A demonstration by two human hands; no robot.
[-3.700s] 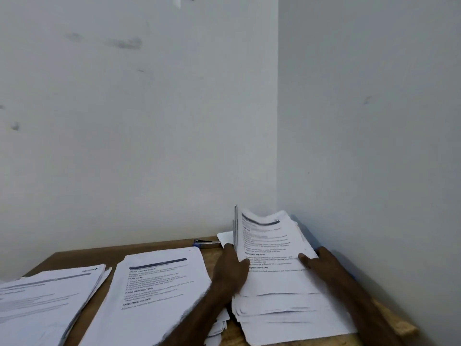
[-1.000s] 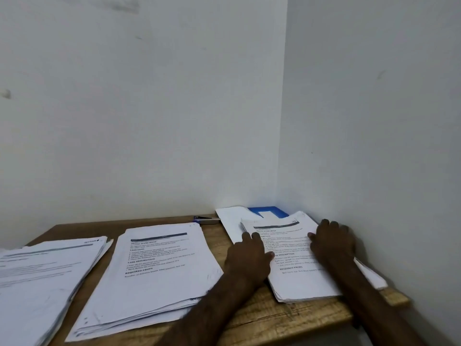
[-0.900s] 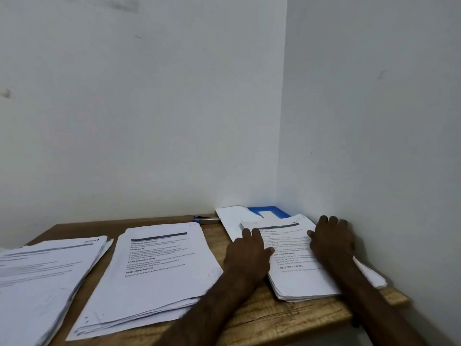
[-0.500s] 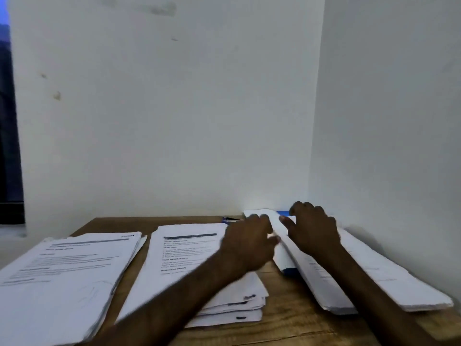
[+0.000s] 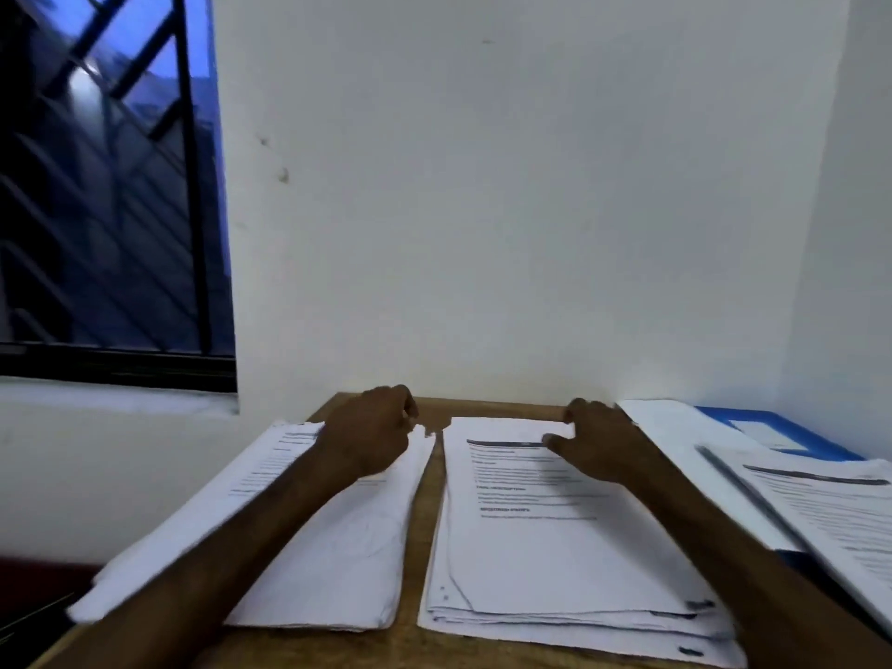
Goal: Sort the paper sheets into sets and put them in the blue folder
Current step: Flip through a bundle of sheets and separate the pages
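Observation:
Three stacks of printed paper sheets lie on the wooden table (image 5: pixel 422 514). My left hand (image 5: pixel 371 439) hovers over the far end of the left stack (image 5: pixel 338 548), fingers loosely curled and holding nothing. My right hand (image 5: pixel 601 441) rests at the far right corner of the middle stack (image 5: pixel 555 562), fingers spread, thumb on the top sheet. The right stack (image 5: pixel 830 504) lies on the blue folder (image 5: pixel 753 424), which shows at the far right by the wall and is mostly covered by sheets.
White walls meet in a corner right behind the table and on its right. A dark barred window (image 5: pixel 106 185) with a ledge is at the upper left. The left stack overhangs the table's left edge.
My view has swung left. Both hands left the right stack on the folder and moved left: the left hand to the left stack, the right hand to the middle stack.

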